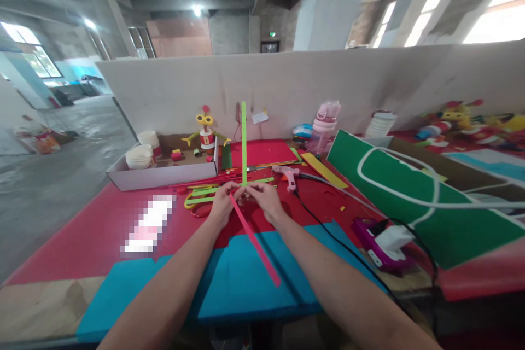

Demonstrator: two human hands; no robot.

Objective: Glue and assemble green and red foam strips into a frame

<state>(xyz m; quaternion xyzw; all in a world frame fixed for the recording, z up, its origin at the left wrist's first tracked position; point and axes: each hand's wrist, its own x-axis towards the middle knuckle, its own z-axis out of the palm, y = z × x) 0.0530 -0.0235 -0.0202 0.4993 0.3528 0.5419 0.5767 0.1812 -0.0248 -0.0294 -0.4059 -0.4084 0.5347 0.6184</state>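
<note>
Pinching 2 strips (255,239) (2 hands (223,202))

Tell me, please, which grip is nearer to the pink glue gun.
Right. The right grip is just left of the pink glue gun, slightly nearer the person; the left grip lies farther left, past the right one.

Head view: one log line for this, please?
green strip: upright; pink strip: slanting; left hand, right hand: both pinching at strips' ends; glue gun: right of hands

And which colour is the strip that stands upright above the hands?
The strip is bright green, seen best in the head view, the only view.
</note>
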